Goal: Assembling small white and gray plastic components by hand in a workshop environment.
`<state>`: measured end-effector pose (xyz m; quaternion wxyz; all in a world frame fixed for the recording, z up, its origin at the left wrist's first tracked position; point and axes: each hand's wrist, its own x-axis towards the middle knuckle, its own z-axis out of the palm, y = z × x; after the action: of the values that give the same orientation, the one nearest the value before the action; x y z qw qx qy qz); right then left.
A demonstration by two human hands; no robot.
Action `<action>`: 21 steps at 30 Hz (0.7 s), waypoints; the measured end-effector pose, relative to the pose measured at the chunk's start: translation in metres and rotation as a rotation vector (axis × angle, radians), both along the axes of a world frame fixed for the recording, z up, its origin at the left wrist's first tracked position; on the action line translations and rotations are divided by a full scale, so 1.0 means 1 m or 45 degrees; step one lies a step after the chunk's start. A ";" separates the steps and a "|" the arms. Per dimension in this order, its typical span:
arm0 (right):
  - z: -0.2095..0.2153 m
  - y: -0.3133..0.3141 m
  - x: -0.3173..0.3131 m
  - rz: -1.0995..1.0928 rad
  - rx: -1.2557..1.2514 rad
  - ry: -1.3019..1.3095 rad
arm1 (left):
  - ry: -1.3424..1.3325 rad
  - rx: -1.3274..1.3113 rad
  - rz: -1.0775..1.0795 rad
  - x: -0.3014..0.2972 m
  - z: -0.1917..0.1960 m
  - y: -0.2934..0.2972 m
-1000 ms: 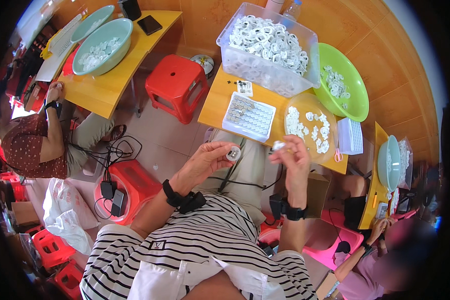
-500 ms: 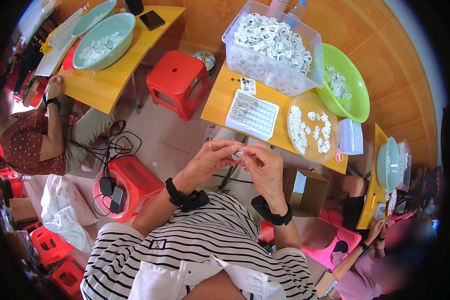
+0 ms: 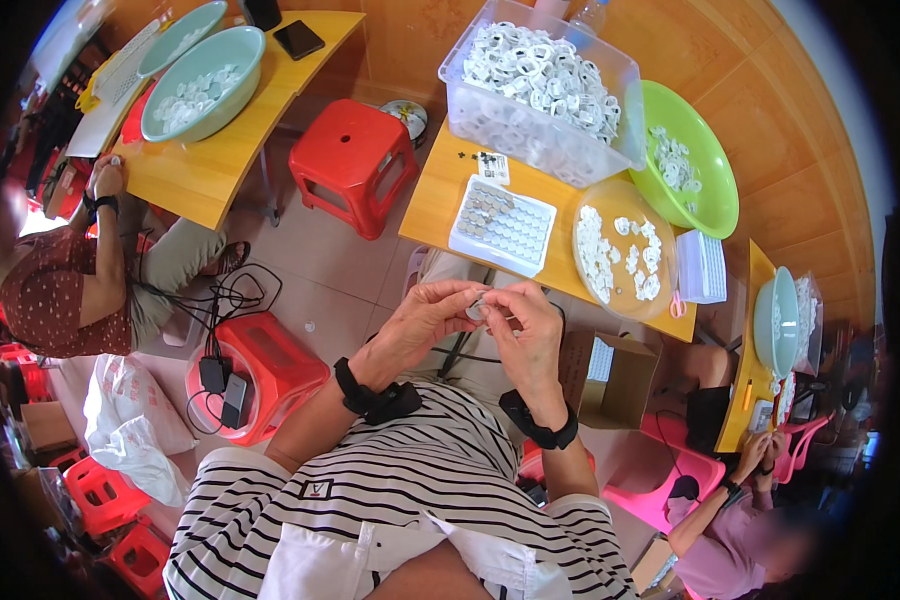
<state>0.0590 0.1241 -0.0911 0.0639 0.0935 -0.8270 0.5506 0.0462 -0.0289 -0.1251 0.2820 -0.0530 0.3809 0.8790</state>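
White part: a small pale ring-like piece (image 3: 478,309) sits pinched between the fingertips of both hands, held in the air just short of the near edge of the yellow table (image 3: 440,200).
Left hand: (image 3: 425,322) curled, thumb and forefinger nipping the piece from its left side; black band on the wrist.
Right hand: (image 3: 530,330) curled likewise, fingertips meeting the left hand's on the same piece; black band on the wrist.
Grid tray: white tray (image 3: 502,224) of small grey parts lies on the table, just beyond the hands.
Round dish: clear shallow dish (image 3: 660,305) of white pieces, right of the tray on the table.
Clear bin: (image 3: 530,135) heaped with white rings, at the table's far side.
Green bowl: (image 3: 715,190) at the table's right far corner, touching the dish's rim.
Red stool: (image 3: 352,160) left of the table, on the floor.
Cardboard box: (image 3: 625,385) under the table's right end.
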 end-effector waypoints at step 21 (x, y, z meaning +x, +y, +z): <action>-0.005 -0.007 0.016 -0.139 0.183 0.197 | 0.131 -0.172 -0.018 0.008 0.003 0.008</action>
<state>0.0746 0.1175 -0.0956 0.1505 0.0949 -0.8608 0.4769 0.0543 -0.0212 -0.1222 0.2642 -0.0239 0.4536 0.8508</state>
